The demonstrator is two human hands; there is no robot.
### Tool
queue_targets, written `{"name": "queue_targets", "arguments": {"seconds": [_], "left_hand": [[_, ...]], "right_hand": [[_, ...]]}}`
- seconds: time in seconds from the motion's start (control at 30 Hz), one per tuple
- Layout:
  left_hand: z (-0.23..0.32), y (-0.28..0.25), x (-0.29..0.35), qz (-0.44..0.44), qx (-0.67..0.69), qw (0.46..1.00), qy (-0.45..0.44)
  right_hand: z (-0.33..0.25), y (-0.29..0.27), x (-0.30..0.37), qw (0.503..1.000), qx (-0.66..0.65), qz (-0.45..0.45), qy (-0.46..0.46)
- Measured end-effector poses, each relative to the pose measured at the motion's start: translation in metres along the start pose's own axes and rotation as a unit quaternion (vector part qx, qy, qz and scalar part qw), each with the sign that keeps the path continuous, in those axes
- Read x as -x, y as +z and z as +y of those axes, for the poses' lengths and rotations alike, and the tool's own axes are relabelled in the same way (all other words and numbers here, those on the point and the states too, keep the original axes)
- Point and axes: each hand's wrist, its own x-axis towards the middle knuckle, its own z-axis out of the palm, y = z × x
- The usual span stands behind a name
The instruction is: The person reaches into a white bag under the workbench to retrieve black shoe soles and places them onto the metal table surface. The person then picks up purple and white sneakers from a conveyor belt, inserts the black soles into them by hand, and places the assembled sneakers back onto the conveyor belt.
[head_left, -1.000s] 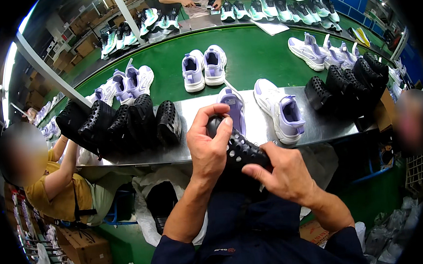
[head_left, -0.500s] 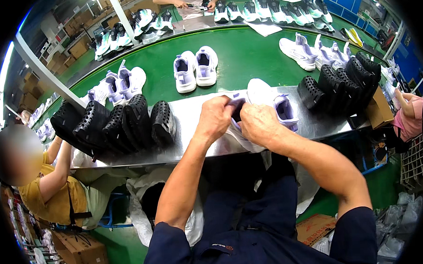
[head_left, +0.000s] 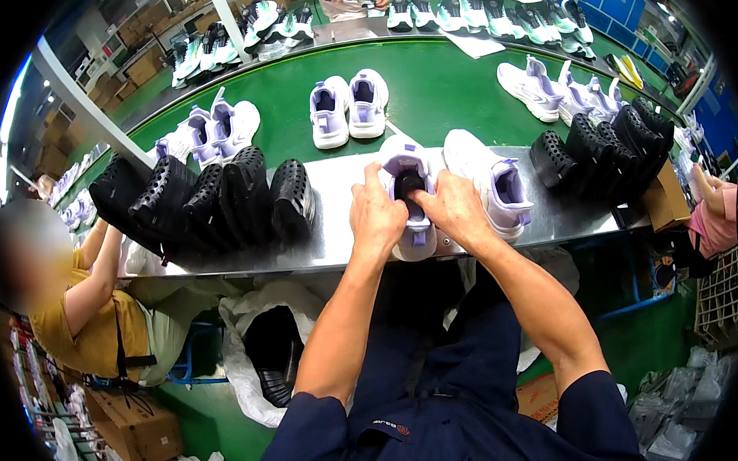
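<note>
A white sneaker with a lavender lining rests on the metal ledge before me, its heel toward me. My left hand grips its left side, fingers closed along the collar. From the other side, my right hand holds the collar, with the thumb reaching into the opening. Something black shows inside the shoe; its kind is unclear. Close to my right hand lies a second white sneaker, toe pointing away.
Black perforated shoe-shaped pieces stand in rows at left and right. More white sneakers sit on the green belt. Below the ledge hangs an open white bag. A co-worker in yellow sits at left; another works across.
Both hands have spread apart on the shoe, uncovering its opening and the black thing within. The shoe now stands straighter, heel toward me. The whole view has shifted slightly.
</note>
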Motion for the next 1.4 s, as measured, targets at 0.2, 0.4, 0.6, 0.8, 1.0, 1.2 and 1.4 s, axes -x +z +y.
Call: {"name": "queue_targets", "arguments": {"seconds": [0.2, 0.4, 0.6, 0.8, 1.0, 1.2, 1.4], "left_hand": [[-0.004, -0.004, -0.001, -0.044, -0.020, 0.999, -0.002], [-0.008, -0.002, -0.020, -0.052, -0.015, 0.999, 0.005], [-0.019, -0.005, -0.006, 0.037, 0.051, 0.996, 0.055], [-0.008, 0.006, -0.002, 0.108, 0.138, 0.983, 0.050], [0.005, -0.034, 0.002, -0.103, 0.156, 0.980, -0.061], [0.034, -0.038, -0.013, 0.003, -0.175, 0.902, 0.394], [0.043, -0.043, -0.015, -0.067, -0.262, 0.766, 0.582]], "right_hand": [[-0.002, 0.005, 0.005, 0.999, 0.028, 0.028, 0.017], [0.003, 0.008, -0.001, 1.000, -0.013, 0.023, 0.002], [-0.008, -0.013, -0.037, 0.940, -0.306, -0.052, -0.141], [0.002, 0.004, -0.030, 0.941, -0.146, 0.004, -0.306], [0.008, -0.005, -0.031, 0.786, -0.608, -0.106, -0.030], [0.026, 0.004, -0.033, 0.733, -0.674, -0.086, -0.013], [0.031, 0.010, -0.032, 0.732, -0.674, -0.098, -0.001]]}}
